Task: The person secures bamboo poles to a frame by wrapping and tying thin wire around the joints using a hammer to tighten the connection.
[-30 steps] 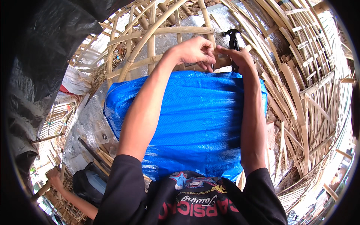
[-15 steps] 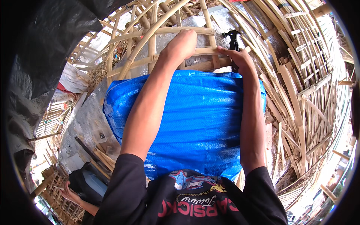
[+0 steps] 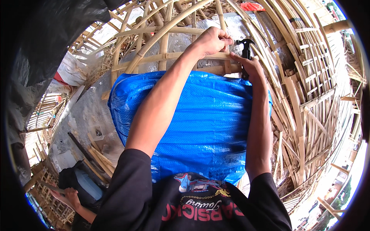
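My left hand [image 3: 211, 39] is closed around a horizontal bamboo strip [image 3: 173, 56] of a curved woven bamboo frame, pinching where it crosses an upright strip. My right hand [image 3: 248, 66] grips a black hammer [image 3: 245, 49] by its handle, with the head up beside the left fingers. A blue plastic tarp [image 3: 200, 123] lies over my lap under both forearms, just below the bamboo crossing.
Curved bamboo ribs and slats [image 3: 308, 96] wrap round the right and far side. A dark sheet [image 3: 42, 46] hangs at the upper left. Loose bamboo sticks [image 3: 96, 154] lie at the lower left, where another person's hand [image 3: 73, 196] holds a strip.
Both hands have moved up and away along the frame. The hammer head now shows clearly above my right hand, close to the left fingers.
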Motion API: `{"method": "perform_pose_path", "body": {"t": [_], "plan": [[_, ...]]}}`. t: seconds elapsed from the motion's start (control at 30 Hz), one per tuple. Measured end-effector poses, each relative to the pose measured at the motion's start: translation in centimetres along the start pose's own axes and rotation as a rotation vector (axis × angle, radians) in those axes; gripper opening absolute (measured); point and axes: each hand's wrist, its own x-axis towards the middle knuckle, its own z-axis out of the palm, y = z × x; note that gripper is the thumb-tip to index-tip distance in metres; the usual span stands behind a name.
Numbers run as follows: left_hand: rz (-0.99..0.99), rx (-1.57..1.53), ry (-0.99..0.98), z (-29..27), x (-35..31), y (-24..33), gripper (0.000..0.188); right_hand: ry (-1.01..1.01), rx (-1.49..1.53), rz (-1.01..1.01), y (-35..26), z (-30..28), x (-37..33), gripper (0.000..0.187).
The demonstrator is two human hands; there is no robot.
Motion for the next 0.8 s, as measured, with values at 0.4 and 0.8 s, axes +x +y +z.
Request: {"method": "perform_pose_path", "body": {"t": [0.4,0.8], "plan": [[0.387,0.541,0.661,2.1,-0.4,-7.7,0.038,0.222,0.008,-0.202,-0.1,-0.5,-1.2,0.063],[0.387,0.107,0.622,1.4,-0.4,-7.1,0.040,0.232,0.101,-0.354,-1.0,-1.4,-3.2,0.043]]}}
